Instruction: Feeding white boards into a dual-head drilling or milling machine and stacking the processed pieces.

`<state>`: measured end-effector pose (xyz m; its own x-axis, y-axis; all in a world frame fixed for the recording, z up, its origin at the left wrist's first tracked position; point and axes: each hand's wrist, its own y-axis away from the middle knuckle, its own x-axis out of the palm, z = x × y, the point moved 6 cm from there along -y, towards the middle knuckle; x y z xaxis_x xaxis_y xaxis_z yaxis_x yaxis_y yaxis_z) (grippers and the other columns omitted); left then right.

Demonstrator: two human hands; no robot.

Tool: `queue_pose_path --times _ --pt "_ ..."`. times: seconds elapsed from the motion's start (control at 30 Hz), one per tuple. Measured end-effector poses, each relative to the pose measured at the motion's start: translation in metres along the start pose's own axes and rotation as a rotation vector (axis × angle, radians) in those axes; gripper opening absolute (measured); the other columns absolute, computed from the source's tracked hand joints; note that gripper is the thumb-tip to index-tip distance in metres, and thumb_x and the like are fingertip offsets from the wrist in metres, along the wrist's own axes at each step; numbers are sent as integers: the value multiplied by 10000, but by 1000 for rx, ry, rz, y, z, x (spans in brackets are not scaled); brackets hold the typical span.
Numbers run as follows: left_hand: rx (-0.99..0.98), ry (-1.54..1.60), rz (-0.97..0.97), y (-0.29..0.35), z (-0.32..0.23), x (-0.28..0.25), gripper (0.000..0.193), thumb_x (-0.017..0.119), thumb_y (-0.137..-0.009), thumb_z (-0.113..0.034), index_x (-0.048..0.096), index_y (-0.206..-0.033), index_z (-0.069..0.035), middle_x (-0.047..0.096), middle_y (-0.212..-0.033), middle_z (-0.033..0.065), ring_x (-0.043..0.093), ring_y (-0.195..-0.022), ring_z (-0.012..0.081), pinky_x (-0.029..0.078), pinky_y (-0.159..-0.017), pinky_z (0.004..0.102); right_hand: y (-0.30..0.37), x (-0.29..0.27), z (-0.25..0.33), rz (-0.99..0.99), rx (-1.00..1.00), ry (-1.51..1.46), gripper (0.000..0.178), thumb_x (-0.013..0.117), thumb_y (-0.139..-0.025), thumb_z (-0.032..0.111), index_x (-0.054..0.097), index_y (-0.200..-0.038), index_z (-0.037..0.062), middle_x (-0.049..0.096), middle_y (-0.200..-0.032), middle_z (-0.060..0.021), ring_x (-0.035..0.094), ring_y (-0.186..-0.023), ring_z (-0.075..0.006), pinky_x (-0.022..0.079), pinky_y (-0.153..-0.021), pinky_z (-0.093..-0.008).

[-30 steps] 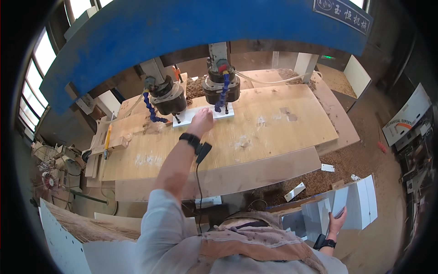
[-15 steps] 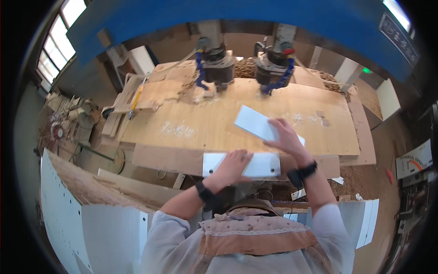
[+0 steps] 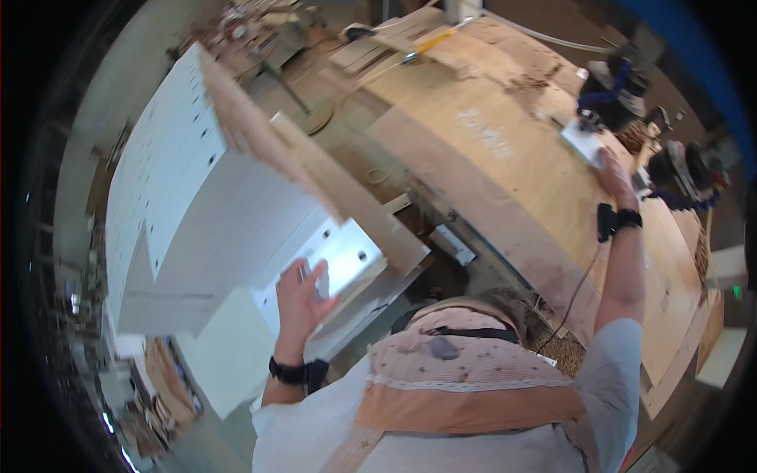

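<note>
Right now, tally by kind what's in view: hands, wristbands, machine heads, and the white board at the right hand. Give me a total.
Hands: 2
Wristbands: 2
Machine heads: 2
White board at the right hand: 1
Total: 7

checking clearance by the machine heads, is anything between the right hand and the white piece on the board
Nothing visible: the right hand reaches right to the white piece on the wooden board. One dark machine head stands just beyond the piece, and a second head right of the hand, but neither comes between them.
</note>
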<state>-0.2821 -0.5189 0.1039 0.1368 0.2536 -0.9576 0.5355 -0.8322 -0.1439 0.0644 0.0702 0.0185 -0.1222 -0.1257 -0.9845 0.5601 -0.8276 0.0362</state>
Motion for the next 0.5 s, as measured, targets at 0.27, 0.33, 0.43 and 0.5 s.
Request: queue_pose_path --times 0.27,0.33,0.43,0.5 --pt "-47 -183 -122 -4 86 10 644 816 -640 -242 594 -1237 -143 495 -1221 128 474 -1125 334 393 -951 461 121 -30 114 -280 -320 -382 526 703 -805 109 519 -1293 39 546 -1311 -167 510 -1227 -324 409 -1025 -376" --pt "-92 -205 -88 -8 81 14 638 813 -645 -230 592 -1236 -140 495 -1209 123 471 -1124 335 391 -952 460 187 -52 112 -328 -277 -437 445 691 -811 84 569 -1236 33 612 -1218 -150 576 -1144 -304 446 -981 -361" --pt "-145 -156 -109 -26 49 18 625 808 -654 -184 587 -1237 -140 492 -1186 106 462 -1119 332 394 -944 457 301 -73 42 -622 15 -377 274 640 -871 64 623 -1138 6 678 -1062 -132 650 -1005 -230 489 -912 -318" --pt "-36 -78 -125 -38 19 21 618 807 -658 -168 587 -1234 -127 497 -1178 105 468 -1106 329 396 -941 452 397 -55 -36 -987 421 -686 209 576 -937 92 621 -1111 -14 686 -1013 -124 649 -952 -180 497 -865 -284"
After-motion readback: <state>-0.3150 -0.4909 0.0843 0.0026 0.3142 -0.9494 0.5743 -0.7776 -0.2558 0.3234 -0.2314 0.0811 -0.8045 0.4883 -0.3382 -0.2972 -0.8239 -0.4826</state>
